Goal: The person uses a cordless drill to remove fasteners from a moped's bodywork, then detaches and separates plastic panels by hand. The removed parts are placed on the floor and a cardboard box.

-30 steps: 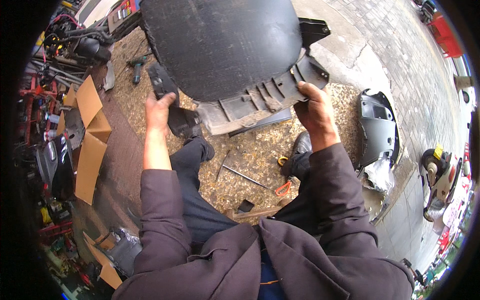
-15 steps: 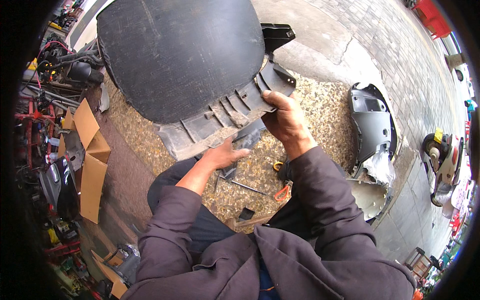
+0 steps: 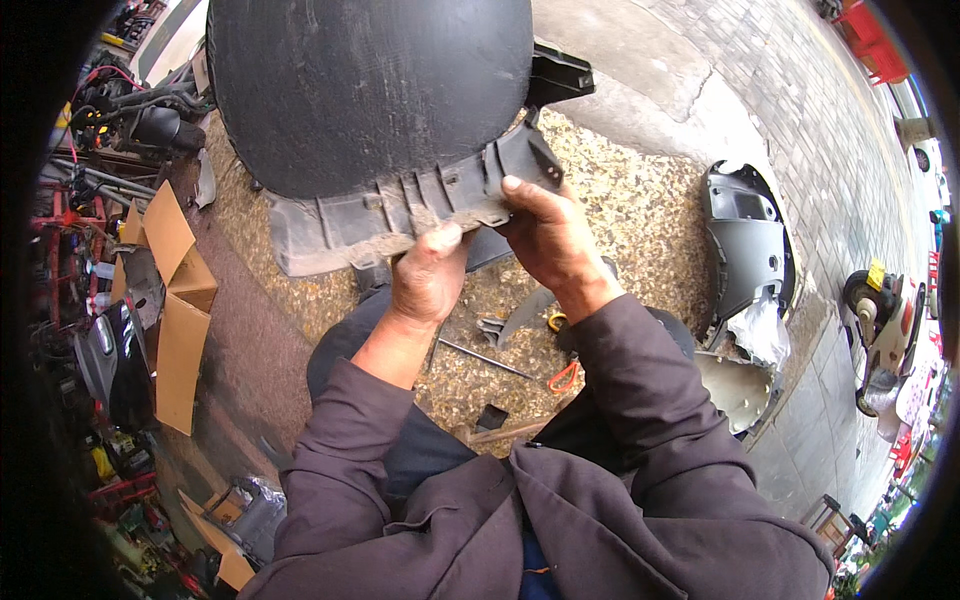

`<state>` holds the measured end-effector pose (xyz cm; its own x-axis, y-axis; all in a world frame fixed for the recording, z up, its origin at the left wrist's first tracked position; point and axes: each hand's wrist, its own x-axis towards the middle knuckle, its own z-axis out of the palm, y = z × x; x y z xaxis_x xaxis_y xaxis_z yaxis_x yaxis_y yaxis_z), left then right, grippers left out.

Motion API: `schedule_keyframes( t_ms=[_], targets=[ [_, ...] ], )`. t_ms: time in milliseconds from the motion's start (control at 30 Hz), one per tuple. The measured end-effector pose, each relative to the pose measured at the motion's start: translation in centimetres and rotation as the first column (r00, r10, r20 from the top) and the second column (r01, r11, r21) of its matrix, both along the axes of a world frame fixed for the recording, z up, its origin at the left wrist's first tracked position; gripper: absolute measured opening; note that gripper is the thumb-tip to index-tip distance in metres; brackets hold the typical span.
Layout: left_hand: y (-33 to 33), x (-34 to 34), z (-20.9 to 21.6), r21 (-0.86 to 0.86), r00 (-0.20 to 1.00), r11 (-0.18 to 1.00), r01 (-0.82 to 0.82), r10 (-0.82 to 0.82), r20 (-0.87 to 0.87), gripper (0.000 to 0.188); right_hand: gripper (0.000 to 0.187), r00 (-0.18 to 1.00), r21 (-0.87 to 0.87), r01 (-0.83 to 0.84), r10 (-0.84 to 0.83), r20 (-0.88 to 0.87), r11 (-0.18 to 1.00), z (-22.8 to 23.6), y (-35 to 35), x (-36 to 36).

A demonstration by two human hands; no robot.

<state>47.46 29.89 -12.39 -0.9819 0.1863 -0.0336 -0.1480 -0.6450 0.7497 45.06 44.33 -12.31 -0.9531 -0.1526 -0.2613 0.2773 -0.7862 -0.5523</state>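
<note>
A ribbed, dusty black plastic panel (image 3: pixel 340 222) lies across both my hands, its ribs facing up. My left hand (image 3: pixel 432 275) grips its near edge around the middle, thumb on top and fingers hidden beneath. Toward the panel's right end, my right hand (image 3: pixel 552 240) pinches it, thumb above and the other fingers below. Just beyond spreads a large, rounded black sheet-like piece (image 3: pixel 370 90); I cannot tell whether it is joined to the ribbed panel. A black bracket (image 3: pixel 562 75) sticks out at its right side.
Between my knees lie a thin dark rod (image 3: pixel 485 357), an orange-handled tool (image 3: pixel 564 378) and a yellow ring-shaped item (image 3: pixel 556 322). A grey-black scooter fairing (image 3: pixel 745 240) stands at right. An open cardboard box (image 3: pixel 185 320) and parts line the left; a scooter (image 3: pixel 880 320) is parked far right.
The ribbed panel has moved up and to the left, and the rounded black piece has shifted away too. My left hand has gone from open fingers under the edge to gripping it.
</note>
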Motion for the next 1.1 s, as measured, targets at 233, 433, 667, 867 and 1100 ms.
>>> schedule_keyframes(
  t_ms=[233,433,667,867,1100],
  targets=[
    [-2.4,-0.1,1.1,0.085,0.996,0.995,0.050,-0.056,0.071,0.059,0.034,0.992,0.254,-0.114,0.097,0.076,0.961,0.9,0.6,-1.2],
    [-2.8,0.4,-0.1,0.112,0.988,0.992,0.052,-0.068,0.140,0.057,0.029,0.983,0.402,-0.174,0.133,0.129,0.899,0.7,0.6,-1.4],
    [-3.3,0.5,-0.6,0.094,0.989,0.993,0.070,-0.081,0.122,0.057,0.023,0.985,0.534,-0.152,0.082,0.152,0.831,0.7,0.3,-1.5],
    [-2.8,0.3,0.1,0.063,0.992,0.997,0.036,-0.044,0.121,0.058,0.029,0.976,0.571,-0.213,0.148,0.158,0.793,1.5,1.2,-1.9],
    [-2.0,0.4,0.4,0.127,0.994,0.990,0.059,-0.070,0.085,0.044,0.032,0.969,0.693,-0.246,0.187,0.161,0.678,2.1,1.6,-2.2]
  ],
)
